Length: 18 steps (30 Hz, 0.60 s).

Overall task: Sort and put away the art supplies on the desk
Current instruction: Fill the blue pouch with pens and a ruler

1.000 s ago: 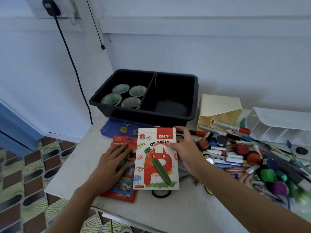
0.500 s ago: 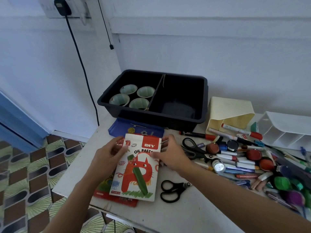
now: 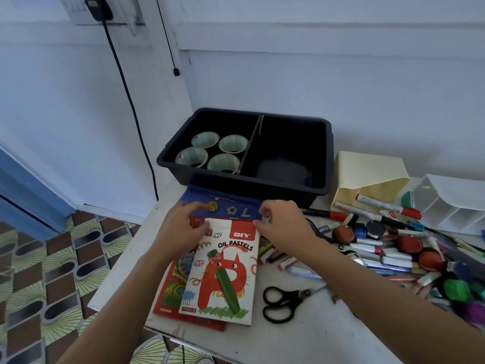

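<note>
Left hand (image 3: pixel 181 232), right hand (image 3: pixel 284 227) released pastels box (image 3: pixel 223 271), pinch blue book (image 3: pixel 236 210).

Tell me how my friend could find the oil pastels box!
Find the big black bin at the back of the desk. Straight in front of it, near the desk's front edge, the oil pastels box lies on a red book. Only it is white with a red cat and green crayon.

This looked like a room in a home, with one corner used for crafts. A small white desk (image 3: pixel 123 271) stood against a painted wall. Patterned floor tiles (image 3: pixel 52 271) lay to the left of the left hand (image 3: pixel 181 229). A charger (image 3: pixel 95 7) was plugged in high above. Markers and paint pots (image 3: pixel 380 256) were heaped to the right of the right hand (image 3: pixel 283 227).
</note>
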### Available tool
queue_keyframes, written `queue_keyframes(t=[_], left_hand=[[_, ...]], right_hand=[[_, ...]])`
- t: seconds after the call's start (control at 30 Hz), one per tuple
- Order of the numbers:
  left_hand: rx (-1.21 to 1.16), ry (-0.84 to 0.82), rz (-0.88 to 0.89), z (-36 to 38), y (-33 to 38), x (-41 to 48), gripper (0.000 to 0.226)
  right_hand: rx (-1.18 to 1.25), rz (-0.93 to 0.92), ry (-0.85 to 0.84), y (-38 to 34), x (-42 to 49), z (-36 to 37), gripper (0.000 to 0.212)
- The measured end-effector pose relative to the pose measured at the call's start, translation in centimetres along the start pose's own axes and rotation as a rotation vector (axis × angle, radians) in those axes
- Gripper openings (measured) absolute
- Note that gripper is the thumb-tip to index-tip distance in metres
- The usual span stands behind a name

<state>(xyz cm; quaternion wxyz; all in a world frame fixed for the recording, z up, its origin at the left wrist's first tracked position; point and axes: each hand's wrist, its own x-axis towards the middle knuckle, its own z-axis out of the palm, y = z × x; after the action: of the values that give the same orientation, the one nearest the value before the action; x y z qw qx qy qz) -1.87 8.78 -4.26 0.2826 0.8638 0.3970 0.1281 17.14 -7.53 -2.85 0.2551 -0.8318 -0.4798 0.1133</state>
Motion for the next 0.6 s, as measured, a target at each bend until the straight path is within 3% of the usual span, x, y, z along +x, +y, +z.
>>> queue_keyframes(t=[0.1,0.23,0.4,0.6], left_hand=[[0.073,0.074,-0.105,0.0,-0.8,1.9,0.038],[0.149,0.037,-0.167,0.0,-1.4,4.1,0.04],[-0.09,0.086,-0.083,-0.5,-2.2,4.9,0.03],[-0.309,0.232,-0.047,-1.7,-3.3,4.2,0.046]], right_hand=[[-0.031,0.046,-0.001,0.3,0.8,1.2,0.038],[0.051,0.134,-0.072,0.4,2.0,2.4,0.048],[0.24,0.168,0.03,0.6,2.8,2.9,0.03],[0.491,0.176,0.171,0.2,2.2,2.9,0.036]])
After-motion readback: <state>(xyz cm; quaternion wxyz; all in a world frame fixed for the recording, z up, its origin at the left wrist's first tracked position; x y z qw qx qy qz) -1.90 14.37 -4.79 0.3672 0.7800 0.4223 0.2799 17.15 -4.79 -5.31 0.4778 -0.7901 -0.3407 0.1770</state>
